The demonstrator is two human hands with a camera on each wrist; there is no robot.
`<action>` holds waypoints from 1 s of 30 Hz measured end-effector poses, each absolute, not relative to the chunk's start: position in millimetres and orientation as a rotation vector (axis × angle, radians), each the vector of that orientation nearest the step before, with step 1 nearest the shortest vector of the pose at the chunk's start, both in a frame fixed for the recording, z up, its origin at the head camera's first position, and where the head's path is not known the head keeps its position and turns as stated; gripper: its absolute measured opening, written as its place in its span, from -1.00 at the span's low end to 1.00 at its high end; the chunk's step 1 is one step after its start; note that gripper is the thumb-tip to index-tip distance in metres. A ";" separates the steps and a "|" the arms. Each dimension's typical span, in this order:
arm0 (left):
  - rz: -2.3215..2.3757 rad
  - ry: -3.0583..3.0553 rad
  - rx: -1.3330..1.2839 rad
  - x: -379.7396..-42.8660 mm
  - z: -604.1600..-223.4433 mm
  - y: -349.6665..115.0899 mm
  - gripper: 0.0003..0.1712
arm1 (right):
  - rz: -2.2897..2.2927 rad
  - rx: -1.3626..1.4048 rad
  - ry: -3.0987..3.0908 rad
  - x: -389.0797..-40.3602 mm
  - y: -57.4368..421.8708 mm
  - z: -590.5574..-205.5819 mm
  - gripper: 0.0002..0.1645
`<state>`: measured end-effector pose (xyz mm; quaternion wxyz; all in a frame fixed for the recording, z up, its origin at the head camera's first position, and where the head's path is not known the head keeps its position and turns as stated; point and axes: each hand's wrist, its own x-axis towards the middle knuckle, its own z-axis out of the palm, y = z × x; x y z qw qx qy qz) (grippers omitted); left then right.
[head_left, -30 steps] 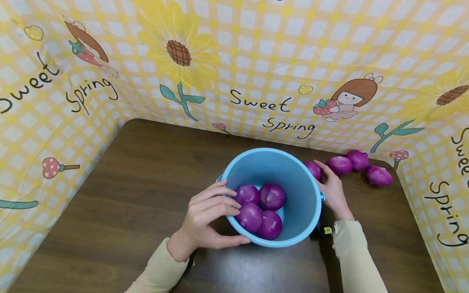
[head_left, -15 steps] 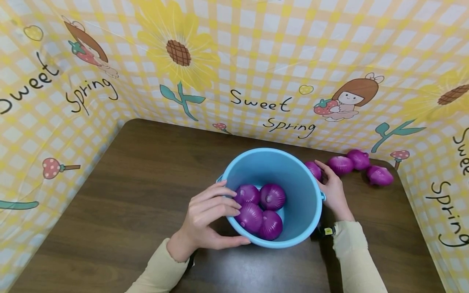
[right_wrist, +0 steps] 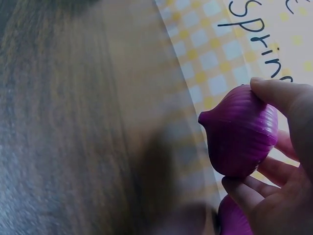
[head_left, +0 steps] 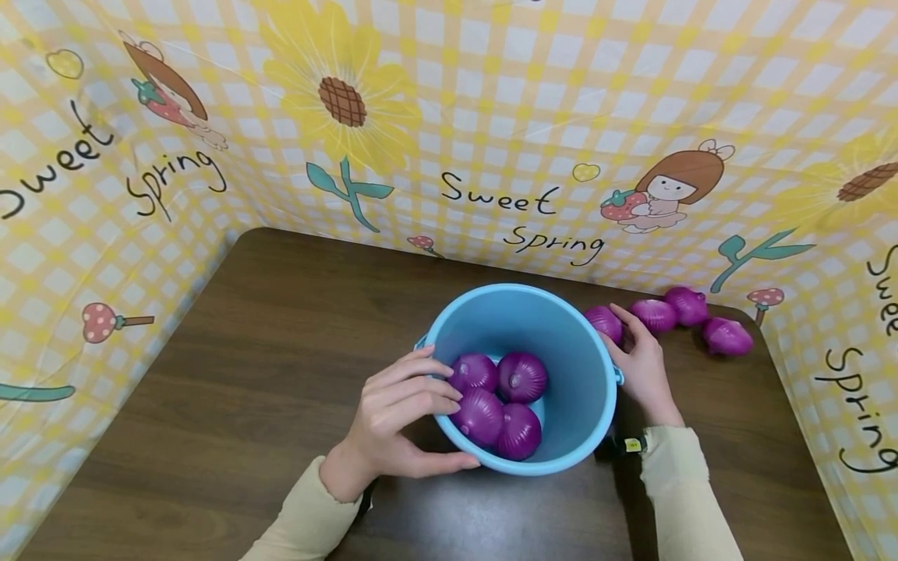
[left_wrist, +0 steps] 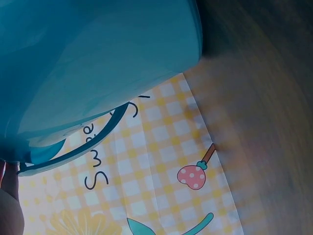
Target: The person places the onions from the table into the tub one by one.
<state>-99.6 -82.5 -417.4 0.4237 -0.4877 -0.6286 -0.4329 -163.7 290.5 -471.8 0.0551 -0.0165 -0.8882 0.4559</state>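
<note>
A light blue bucket stands on the table with several purple onions inside. My left hand holds its left rim, fingers over the edge and thumb along the near side. The left wrist view shows the bucket's outer wall and its handle. To the right of the bucket, my right hand grips another purple onion between thumb and fingers. In the head view the bucket's rim partly covers this onion. Its pointed tip faces away from the palm in the right wrist view.
Three more onions lie at the table's back right, close to the cloth wall. Yellow checked cloth with printed flowers and lettering hangs along the back and both sides. Dark brown wood forms the table.
My right hand has shifted slightly right with the onion, so more of the onion shows past the bucket's rim. The left hand and the bucket have stayed put.
</note>
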 end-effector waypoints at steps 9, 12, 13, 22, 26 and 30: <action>-1.084 -1.577 -1.212 -99.1 -417.7 -82.4 -0.46 | 1.379 -0.091 -2.648 -160.7 287.6 -462.9 -0.21; -1.088 -1.578 -1.213 -98.9 -417.9 -82.4 -0.46 | 1.378 -0.081 -2.637 -159.8 286.5 -458.9 -0.21; -1.089 -1.580 -1.213 -98.9 -418.0 -82.4 -0.46 | 1.376 -0.077 -2.636 -159.6 286.2 -457.7 -0.21; -1.091 -1.582 -1.212 -99.6 -417.8 -81.7 -0.47 | 1.346 -0.050 -2.635 -156.2 286.6 -448.6 -0.22; -1.090 -1.587 -1.211 -99.7 -417.1 -81.8 -0.47 | 1.337 -0.037 -2.625 -154.8 286.7 -445.6 -0.22; -1.085 -1.585 -1.214 -99.4 -416.5 -82.2 -0.47 | 1.332 -0.034 -2.620 -153.1 286.8 -441.7 -0.22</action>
